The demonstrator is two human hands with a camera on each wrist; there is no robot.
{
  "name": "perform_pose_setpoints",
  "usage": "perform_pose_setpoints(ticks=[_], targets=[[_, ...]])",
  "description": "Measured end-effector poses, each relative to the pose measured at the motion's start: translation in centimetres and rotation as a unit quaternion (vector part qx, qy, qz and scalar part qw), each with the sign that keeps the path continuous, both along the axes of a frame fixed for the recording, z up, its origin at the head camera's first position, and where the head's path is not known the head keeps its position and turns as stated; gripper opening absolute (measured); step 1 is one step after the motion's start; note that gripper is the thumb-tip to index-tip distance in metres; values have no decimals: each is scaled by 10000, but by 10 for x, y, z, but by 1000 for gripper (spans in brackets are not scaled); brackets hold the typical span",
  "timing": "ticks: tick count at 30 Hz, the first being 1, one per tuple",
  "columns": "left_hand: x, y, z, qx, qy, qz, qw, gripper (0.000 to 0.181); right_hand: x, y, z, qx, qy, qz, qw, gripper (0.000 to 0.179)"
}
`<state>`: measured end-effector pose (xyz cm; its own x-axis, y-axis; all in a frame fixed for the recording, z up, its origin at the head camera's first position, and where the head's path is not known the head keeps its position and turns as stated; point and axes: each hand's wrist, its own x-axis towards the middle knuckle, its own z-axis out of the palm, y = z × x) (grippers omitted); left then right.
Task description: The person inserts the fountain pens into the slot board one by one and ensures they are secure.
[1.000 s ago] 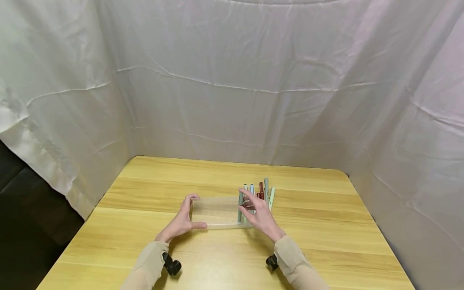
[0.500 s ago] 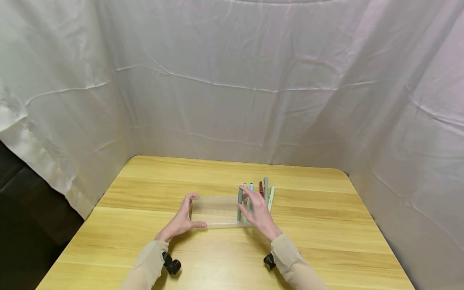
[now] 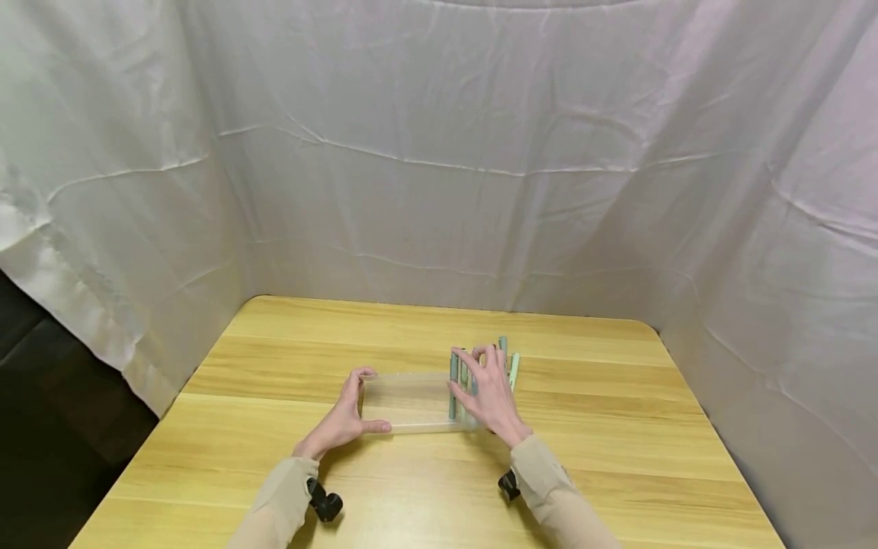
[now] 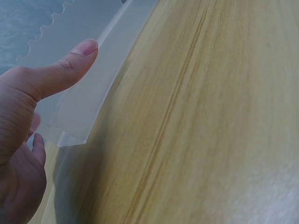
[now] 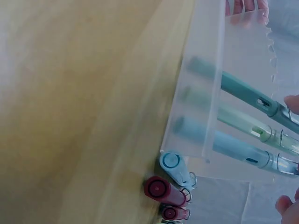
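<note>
My left hand (image 3: 348,412) grips the left end of a translucent plastic holder (image 4: 117,51) with a scalloped edge, thumb along the near side, fingers behind. In the right wrist view a teal pen (image 5: 243,92), a pale green pen (image 5: 238,120) and a light blue pen (image 5: 236,145) lie side by side across the holder's right end. My right hand (image 3: 490,393) is over these pens. A fingertip (image 5: 293,102) touches the teal pen near its clip; other fingertips (image 5: 287,207) are bent beside the light blue one. Whether they pinch a pen is hidden.
More capped pens lie on the table right of the holder, including a blue-capped pen (image 5: 173,163), a dark red pen (image 5: 163,191) and a mint pen (image 3: 514,370). The wooden table (image 3: 590,442) extends around them. Pale curtains (image 3: 439,213) hang behind and at both sides.
My right hand has shifted slightly left, its fingers more bent, and it covers the red pens in the head view. The teal pen's lower end stays in place. My left hand has not moved.
</note>
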<state>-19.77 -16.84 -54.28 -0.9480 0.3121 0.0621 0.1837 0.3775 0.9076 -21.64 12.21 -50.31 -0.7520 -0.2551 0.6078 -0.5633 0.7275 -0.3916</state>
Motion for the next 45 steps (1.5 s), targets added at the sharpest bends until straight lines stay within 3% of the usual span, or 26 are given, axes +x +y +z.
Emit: perform_pose_setpoints(ticks=[14, 35, 40, 45], targets=[[0, 0, 0, 19, 50, -103, 9999, 101, -5, 2, 1, 372, -119, -130, 9992, 55], [0, 0, 0, 70, 74, -101, 9999, 100, -4, 2, -1, -88, -736, 111, 9972, 59], [0, 0, -1, 21, 67, -48, 10000, 101, -2, 8, -3, -855, -719, 367, 9931, 60], [0, 0, -1, 25, 76, -63, 9999, 101, -5, 25, -11, -1956, -695, 174, 9781, 48]])
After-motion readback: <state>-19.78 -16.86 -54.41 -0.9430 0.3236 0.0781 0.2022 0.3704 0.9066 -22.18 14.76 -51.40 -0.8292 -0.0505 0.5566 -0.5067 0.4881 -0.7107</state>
